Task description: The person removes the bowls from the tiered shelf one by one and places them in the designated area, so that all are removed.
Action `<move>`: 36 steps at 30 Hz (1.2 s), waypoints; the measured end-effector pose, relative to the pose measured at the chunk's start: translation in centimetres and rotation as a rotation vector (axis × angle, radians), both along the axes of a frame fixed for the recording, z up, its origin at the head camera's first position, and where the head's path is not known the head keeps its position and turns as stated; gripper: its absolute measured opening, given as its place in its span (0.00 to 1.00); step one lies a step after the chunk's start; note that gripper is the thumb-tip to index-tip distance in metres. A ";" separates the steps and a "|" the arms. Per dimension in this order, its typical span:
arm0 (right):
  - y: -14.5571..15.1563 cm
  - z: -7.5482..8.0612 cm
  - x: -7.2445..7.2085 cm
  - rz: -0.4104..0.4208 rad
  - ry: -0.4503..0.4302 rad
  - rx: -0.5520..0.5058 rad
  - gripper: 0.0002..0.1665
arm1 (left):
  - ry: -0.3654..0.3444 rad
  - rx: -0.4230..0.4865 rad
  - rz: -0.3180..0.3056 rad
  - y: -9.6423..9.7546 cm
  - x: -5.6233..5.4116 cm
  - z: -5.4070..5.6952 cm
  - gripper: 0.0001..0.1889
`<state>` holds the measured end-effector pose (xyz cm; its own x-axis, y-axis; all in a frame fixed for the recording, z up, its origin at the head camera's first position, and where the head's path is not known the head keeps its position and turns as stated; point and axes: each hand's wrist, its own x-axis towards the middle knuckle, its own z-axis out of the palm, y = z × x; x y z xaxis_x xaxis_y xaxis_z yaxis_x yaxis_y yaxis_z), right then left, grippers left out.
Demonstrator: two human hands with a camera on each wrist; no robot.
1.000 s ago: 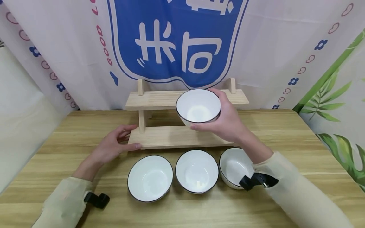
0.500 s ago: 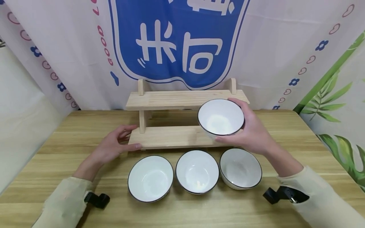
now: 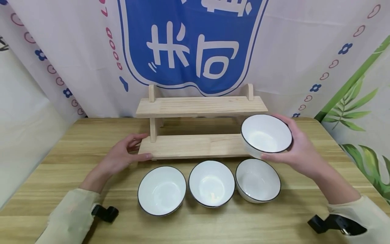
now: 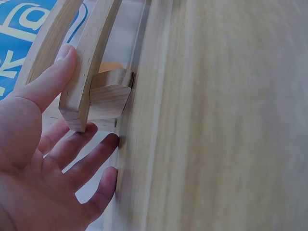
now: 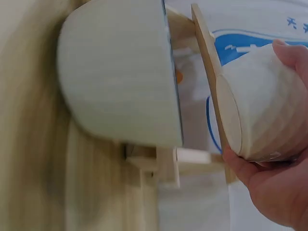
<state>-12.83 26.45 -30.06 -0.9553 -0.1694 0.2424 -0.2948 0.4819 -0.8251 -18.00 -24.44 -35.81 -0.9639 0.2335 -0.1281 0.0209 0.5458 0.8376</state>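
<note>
My right hand [image 3: 300, 150] grips a white bowl [image 3: 266, 133] with a dark rim by its right side, thumb in front. This bowl is in the air over the right end of the lower board of a two-tier wooden shelf [image 3: 195, 145]. The right wrist view shows the held bowl's textured outside [image 5: 269, 106] and its foot. My left hand [image 3: 122, 156] holds the shelf's lower left end. In the left wrist view, the thumb [image 4: 57, 72] lies against the board [image 4: 79, 96] and the fingers curve past its end.
Three more white bowls stand in a row before the shelf: left [image 3: 161, 190], middle [image 3: 211, 183] and right [image 3: 258, 180]. The right one is just below the held bowl. A printed cloth [image 3: 289, 51] hangs behind the wooden table [image 3: 195, 227].
My right hand has carried the bowl right and downward, from in front of the upper board to the shelf's lower right end. The left hand has stayed at the shelf.
</note>
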 end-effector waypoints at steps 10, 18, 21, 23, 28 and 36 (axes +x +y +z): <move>5.2 -2.4 1.5 0.020 -0.022 -0.137 0.63 | 0.003 0.000 0.001 0.0 -0.1 0.0 0.49; 8.8 -4.5 2.7 0.090 -0.054 -0.281 0.60 | 0.006 0.004 -0.004 0.0 -0.2 0.0 0.48; 9.8 -5.3 3.2 0.117 -0.059 -0.292 0.61 | 0.006 0.007 -0.010 0.1 -0.2 0.0 0.48; 10.3 -5.8 3.4 0.142 -0.066 -0.290 0.61 | 0.008 0.008 -0.012 0.1 -0.2 0.1 0.48; 11.1 -6.6 3.8 0.189 -0.093 -0.233 0.62 | 0.004 0.005 -0.004 0.0 -0.1 0.2 0.48; 12.3 -7.8 4.1 0.195 -0.140 -0.144 0.62 | 0.003 0.004 -0.004 0.1 -0.1 0.2 0.48</move>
<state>-8.73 38.72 -37.82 -0.9340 -0.3266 0.1451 -0.2486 0.3021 -0.9203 -18.07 -24.34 -35.63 -0.9634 0.2378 -0.1240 0.0257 0.5421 0.8399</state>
